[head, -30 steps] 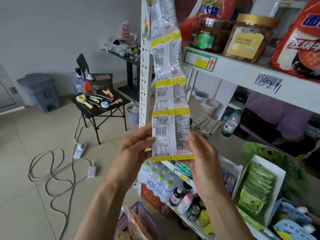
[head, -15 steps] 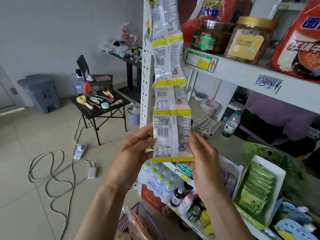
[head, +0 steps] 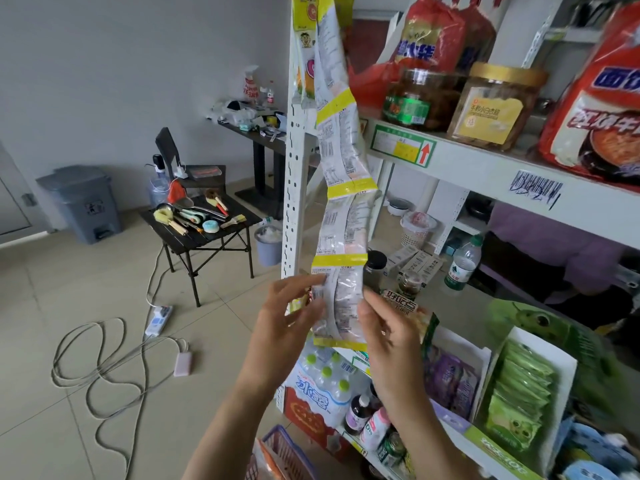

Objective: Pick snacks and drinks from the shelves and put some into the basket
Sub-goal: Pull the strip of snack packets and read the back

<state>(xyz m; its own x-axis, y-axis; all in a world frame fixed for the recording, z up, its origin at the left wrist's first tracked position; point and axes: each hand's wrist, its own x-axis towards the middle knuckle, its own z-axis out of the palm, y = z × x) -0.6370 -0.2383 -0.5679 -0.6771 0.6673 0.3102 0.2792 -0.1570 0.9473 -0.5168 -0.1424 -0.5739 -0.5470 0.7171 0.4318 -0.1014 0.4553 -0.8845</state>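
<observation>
progress: early | both hands, left (head: 287,320) and right (head: 388,327), pinched hanging strip (head: 341,237) | last packet unseparated | basket (head: 287,452) nearly out of view

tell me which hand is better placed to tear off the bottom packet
Right, probably. The right hand pinches the bottom packet beside its edge, while the left hand steadies the opposite side.

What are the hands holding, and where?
Both hands, left and right, pinch the side edges of the bottom packet of a long hanging silver-and-yellow snack-packet strip.
</observation>
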